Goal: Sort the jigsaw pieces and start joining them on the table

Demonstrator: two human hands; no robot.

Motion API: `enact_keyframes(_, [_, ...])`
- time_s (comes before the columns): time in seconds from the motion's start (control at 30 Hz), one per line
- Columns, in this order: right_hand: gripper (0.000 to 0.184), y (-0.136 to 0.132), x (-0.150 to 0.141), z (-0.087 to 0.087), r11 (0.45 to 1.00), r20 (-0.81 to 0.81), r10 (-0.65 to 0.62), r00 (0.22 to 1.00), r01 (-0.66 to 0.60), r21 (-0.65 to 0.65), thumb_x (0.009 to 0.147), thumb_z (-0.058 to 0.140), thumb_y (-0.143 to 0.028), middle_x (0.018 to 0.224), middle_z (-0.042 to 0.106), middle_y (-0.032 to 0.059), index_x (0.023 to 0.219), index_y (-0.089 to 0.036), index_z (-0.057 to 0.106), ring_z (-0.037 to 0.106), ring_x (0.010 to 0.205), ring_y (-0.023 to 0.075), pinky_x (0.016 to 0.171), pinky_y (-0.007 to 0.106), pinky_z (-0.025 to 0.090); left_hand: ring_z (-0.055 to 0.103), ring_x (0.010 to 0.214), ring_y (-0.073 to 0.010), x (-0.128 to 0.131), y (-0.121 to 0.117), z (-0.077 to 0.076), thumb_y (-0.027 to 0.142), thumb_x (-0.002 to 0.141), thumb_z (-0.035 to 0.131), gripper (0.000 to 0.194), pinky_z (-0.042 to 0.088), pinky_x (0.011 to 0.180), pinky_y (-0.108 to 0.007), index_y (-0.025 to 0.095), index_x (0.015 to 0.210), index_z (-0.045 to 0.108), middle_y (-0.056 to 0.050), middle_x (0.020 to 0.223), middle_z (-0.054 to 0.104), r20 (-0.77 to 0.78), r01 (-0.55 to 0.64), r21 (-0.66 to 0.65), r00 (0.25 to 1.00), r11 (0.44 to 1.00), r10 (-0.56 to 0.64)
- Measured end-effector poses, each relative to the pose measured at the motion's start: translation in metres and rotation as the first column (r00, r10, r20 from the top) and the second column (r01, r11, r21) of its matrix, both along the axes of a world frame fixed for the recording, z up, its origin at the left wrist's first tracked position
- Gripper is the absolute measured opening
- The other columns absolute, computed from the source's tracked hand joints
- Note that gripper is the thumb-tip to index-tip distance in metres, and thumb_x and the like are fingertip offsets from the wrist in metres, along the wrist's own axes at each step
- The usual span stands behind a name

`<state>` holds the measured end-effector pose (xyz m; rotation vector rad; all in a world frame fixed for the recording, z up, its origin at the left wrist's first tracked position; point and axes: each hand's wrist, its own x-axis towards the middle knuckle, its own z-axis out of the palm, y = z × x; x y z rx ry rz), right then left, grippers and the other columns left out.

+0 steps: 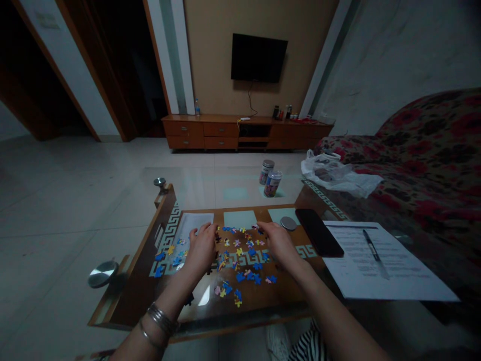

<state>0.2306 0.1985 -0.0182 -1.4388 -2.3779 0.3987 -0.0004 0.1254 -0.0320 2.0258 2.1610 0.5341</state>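
Jigsaw pieces [240,252] lie mostly loose on the glass table [270,301], joining apparently barely begun, most left to fit; left hand [203,246] and right hand [279,242] flank the far row, fingers bent, any pinch indeterminable

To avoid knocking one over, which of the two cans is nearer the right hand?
The front can, on the right; it partly hides the other can, which stands farther from the right hand.

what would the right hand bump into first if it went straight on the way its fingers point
Probably the far row of puzzle pieces, just ahead of the right hand, though it might pass above them; height is unclear.
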Motion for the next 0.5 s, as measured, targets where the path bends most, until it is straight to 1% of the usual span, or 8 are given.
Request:
enact_keyframes(0.07, [0.059,-0.001,0.0,0.001,1.0,-0.013,0.002,1.0,-0.002,0.002,0.071,0.044,0.005,0.113,0.069,0.0121,0.122,-0.016,0.063,0.061,0.105,0.0209,0.093,0.032,0.043,0.048,0.128,-0.0262,-0.001,-0.003,0.003,-0.003,0.069,0.045,0.053,0.031,0.102,-0.049,0.018,0.118,0.051,-0.015,0.128,0.061,0.003,0.001,0.011,1.0,1.0,-0.001])
enact_keyframes(0.13, [0.06,-0.005,-0.003,0.002,0.999,-0.03,0.033,0.999,-0.033,-0.001,0.071,0.043,0.006,0.113,0.068,0.0116,0.123,-0.016,0.062,0.06,0.106,0.0197,0.094,0.031,0.043,0.047,0.129,-0.026,-0.003,-0.009,0.008,-0.003,0.069,0.044,0.054,0.031,0.103,-0.048,0.018,0.119,0.051,-0.014,0.129,0.061,0.009,0.002,0.025,1.0,1.0,-0.003])
enact_keyframes(0.23, [0.059,-0.014,-0.011,0.0,0.991,-0.055,0.134,0.989,-0.135,-0.014,0.074,0.042,0.005,0.114,0.068,0.0088,0.123,-0.021,0.063,0.059,0.108,0.0187,0.094,0.03,0.042,0.048,0.127,-0.0246,-0.011,-0.02,0.016,-0.003,0.071,0.038,0.053,0.031,0.103,-0.046,0.017,0.118,0.052,-0.014,0.127,0.061,0.021,-0.02,0.044,1.0,0.999,0.019])
enact_keyframes(0.33, [0.056,-0.019,-0.019,-0.004,0.976,-0.058,0.218,0.974,-0.219,-0.004,0.075,0.048,0.0,0.117,0.067,0.0085,0.124,-0.024,0.062,0.055,0.113,0.022,0.095,0.034,0.042,0.051,0.123,-0.024,-0.022,-0.033,0.02,-0.002,0.074,0.035,0.049,0.032,0.101,-0.045,0.016,0.115,0.053,-0.013,0.123,0.063,0.033,-0.052,0.055,0.998,0.997,0.05])
enact_keyframes(0.4, [0.053,-0.017,-0.021,-0.006,0.976,-0.048,0.216,0.975,-0.216,-0.001,0.076,0.049,-0.002,0.113,0.068,0.0098,0.122,-0.022,0.064,0.057,0.109,0.0234,0.093,0.036,0.043,0.053,0.12,-0.024,-0.031,-0.042,0.021,-0.001,0.076,0.034,0.045,0.034,0.1,-0.045,0.016,0.112,0.054,-0.013,0.12,0.064,0.041,-0.068,0.057,0.997,0.996,0.066])
enact_keyframes(0.5, [0.051,-0.012,-0.019,-0.005,0.982,-0.067,0.187,0.98,-0.188,-0.002,0.078,0.043,0.001,0.106,0.07,0.0103,0.118,-0.019,0.066,0.059,0.103,0.0224,0.09,0.035,0.045,0.055,0.116,-0.0238,-0.046,-0.055,0.022,0.002,0.079,0.034,0.04,0.037,0.098,-0.045,0.017,0.109,0.056,-0.011,0.117,0.065,0.048,-0.097,0.059,0.994,0.994,0.094])
